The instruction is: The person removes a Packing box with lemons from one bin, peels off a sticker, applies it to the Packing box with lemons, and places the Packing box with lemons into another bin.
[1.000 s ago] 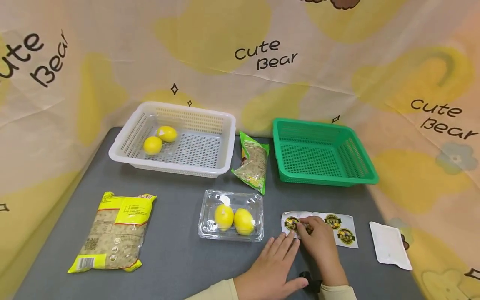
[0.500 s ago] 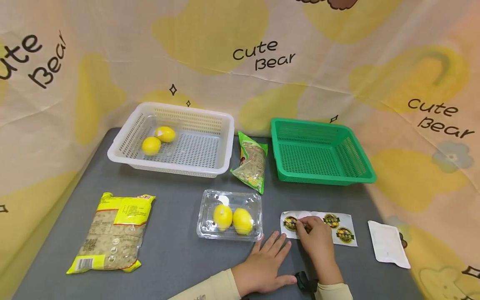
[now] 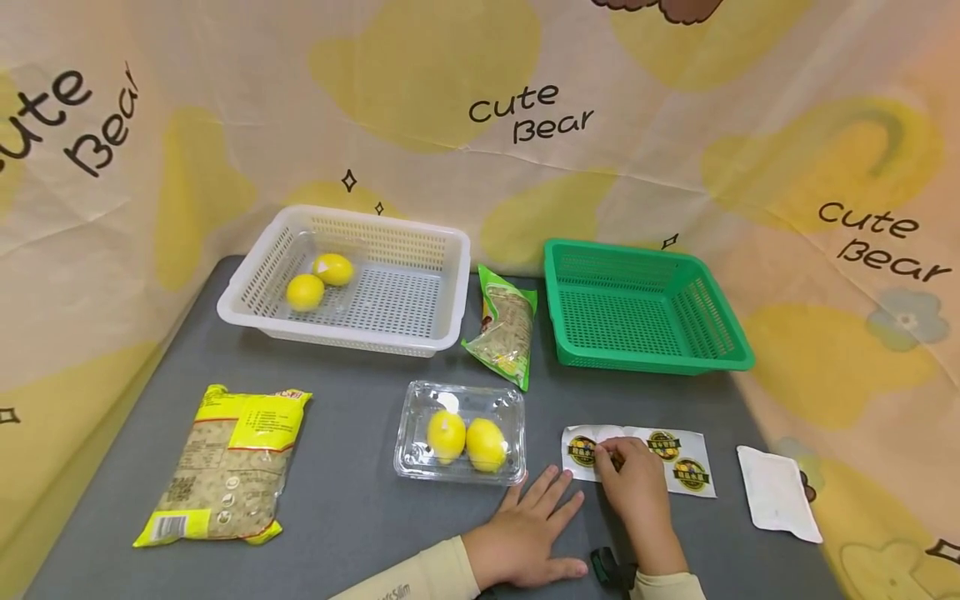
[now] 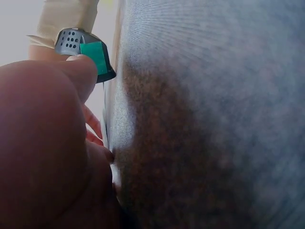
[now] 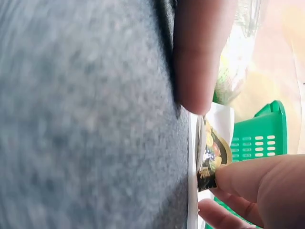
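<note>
My right fingers [image 5: 243, 177] pinch a sticker [image 5: 213, 155], I think for peeling; next needs slow lifting. Left fingers [image 3: 542, 489] rest spread.

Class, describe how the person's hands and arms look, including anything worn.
The left hand and right hand are ungloved. The left sleeve and right sleeve are beige; the left carries dark lettering. A black device with small holes and a green patch sits at the right wrist.

My head view is bright, glare spotting the clear rectangular plastic box [image 3: 495, 407]; the left-wrist view leaves my bare left hand [image 4: 47, 143] dim beside the blurred, shadowed grey tabletop [image 4: 257, 119]; the right-wrist background washes out.
</note>
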Motion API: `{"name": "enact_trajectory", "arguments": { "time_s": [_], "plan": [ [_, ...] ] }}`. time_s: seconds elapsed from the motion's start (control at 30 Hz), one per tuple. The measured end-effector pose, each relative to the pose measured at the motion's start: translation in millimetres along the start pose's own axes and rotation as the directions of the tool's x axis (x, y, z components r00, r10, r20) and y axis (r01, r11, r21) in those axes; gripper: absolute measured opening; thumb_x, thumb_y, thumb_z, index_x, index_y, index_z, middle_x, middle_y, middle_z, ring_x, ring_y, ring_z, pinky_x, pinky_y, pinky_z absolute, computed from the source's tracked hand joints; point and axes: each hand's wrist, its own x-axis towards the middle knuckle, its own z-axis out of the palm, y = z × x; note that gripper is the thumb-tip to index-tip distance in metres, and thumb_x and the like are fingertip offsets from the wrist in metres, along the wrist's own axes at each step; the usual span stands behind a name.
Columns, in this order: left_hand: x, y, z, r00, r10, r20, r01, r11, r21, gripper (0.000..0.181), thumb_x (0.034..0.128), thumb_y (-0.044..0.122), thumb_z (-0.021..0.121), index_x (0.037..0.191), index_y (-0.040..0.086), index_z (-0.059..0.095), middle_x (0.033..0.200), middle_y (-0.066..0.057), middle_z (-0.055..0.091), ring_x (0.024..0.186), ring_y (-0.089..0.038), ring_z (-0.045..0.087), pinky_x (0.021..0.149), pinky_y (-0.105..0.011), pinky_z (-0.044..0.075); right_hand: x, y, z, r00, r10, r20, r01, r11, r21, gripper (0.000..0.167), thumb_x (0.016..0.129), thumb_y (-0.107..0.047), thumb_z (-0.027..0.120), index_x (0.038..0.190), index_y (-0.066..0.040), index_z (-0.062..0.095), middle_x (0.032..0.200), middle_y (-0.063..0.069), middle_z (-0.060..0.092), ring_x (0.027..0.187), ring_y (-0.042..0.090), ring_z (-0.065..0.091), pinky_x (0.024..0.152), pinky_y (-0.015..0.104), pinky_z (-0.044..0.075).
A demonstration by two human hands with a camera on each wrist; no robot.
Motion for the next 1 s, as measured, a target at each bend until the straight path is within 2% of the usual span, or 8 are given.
{"name": "enact_trajectory", "arguments": {
  "time_s": [0.33,0.53,0.63,0.7,0.77,0.8,0.93,1.0],
  "plan": [
    [3.5,-5.8,7.4,0.999,0.015,-0.028,-0.013,0.999,0.045,0.088,0.1004,0.079,0.039,0.171,0.028,0.024,0.178,0.002,0.004,0.163,-0.018,-0.003,0.126,-0.054,0.017,5.1,2.9,-7.7,0.996,0.074,0.051,-0.076,0.996,0.043,0.017,0.102,-0.016,0.069,0.102,-0.001,0.076,0.092,0.012,0.073,0.086,0.03,0.067,0.078,0.05,0.052],
    [-2.2,-1.0,-5.7,1.0,0.013,0.001,-0.013,0.995,-0.103,0.085,0.1023,0.075,0.042,0.171,0.027,0.024,0.178,0.0,0.001,0.163,-0.02,-0.002,0.125,-0.06,0.016,7.3,-6.7,-14.9,0.988,0.128,0.081,-0.135,0.987,0.09,0.022,0.106,-0.022,0.065,0.108,-0.002,0.074,0.092,0.01,0.071,0.086,0.028,0.064,0.076,0.045,0.05],
    [-15.5,5.9,-15.7,0.996,0.029,-0.083,-0.049,0.967,-0.252,0.076,0.1064,0.068,0.043,0.169,0.026,0.03,0.177,-0.005,0.011,0.161,-0.023,0.014,0.122,-0.061,0.025,6.4,-21.4,-20.7,0.987,0.134,0.088,-0.145,0.98,0.133,0.023,0.107,-0.024,0.064,0.112,-0.004,0.073,0.092,0.008,0.07,0.084,0.025,0.061,0.074,0.04,0.049],
    [-27.4,11.0,-24.1,0.975,0.009,-0.223,-0.094,0.924,-0.372,0.064,0.1101,0.057,0.047,0.164,0.022,0.043,0.171,-0.004,0.031,0.154,-0.021,0.034,0.119,-0.056,0.034,6.5,-35.6,-24.5,0.989,0.119,0.084,-0.132,0.977,0.168,0.021,0.107,-0.023,0.064,0.113,-0.005,0.073,0.091,0.006,0.068,0.082,0.023,0.059,0.072,0.038,0.048],
    [-38.6,13.4,-35.2,0.906,-0.051,-0.421,-0.15,0.889,-0.432,0.047,0.1112,0.041,0.055,0.152,0.019,0.058,0.155,-0.001,0.054,0.135,-0.016,0.055,0.109,-0.044,0.047,7.6,-52.0,-24.9,0.993,0.09,0.07,-0.103,0.973,0.205,0.017,0.106,-0.021,0.066,0.112,-0.007,0.074,0.09,0.004,0.068,0.082,0.021,0.06,0.072,0.036,0.048],
    [-43.2,12.5,-41.3,0.845,-0.099,-0.525,-0.168,0.884,-0.437,0.038,0.1099,0.034,0.059,0.144,0.018,0.065,0.144,0.002,0.062,0.123,-0.013,0.062,0.102,-0.038,0.052,8.2,-60.8,-23.9,0.996,0.068,0.061,-0.08,0.971,0.225,0.015,0.106,-0.02,0.068,0.111,-0.007,0.075,0.089,0.003,0.069,0.081,0.02,0.061,0.072,0.035,0.049],
    [-54.5,-9.0,-63.3,0.497,-0.243,-0.833,-0.137,0.926,-0.352,0.022,0.0967,0.005,0.073,0.116,0.014,0.078,0.104,0.006,0.073,0.076,-0.005,0.059,0.069,-0.023,0.052,8.7,-93.9,-9.3,0.998,-0.047,0.048,0.028,0.943,0.333,0.009,0.102,-0.015,0.072,0.108,-0.009,0.076,0.086,-0.002,0.071,0.079,0.015,0.065,0.071,0.031,0.052],
    [-57.3,-26.9,-72.4,0.356,-0.262,-0.897,-0.049,0.953,-0.298,0.022,0.092,-0.001,0.074,0.109,0.011,0.08,0.095,0.004,0.071,0.07,-0.008,0.056,0.063,-0.024,0.049,9.9,-108.3,0.7,0.992,-0.108,0.063,0.078,0.927,0.368,0.01,0.102,-0.014,0.073,0.11,-0.009,0.076,0.085,-0.003,0.072,0.077,0.013,0.066,0.071,0.03,0.054]
  ]
}}
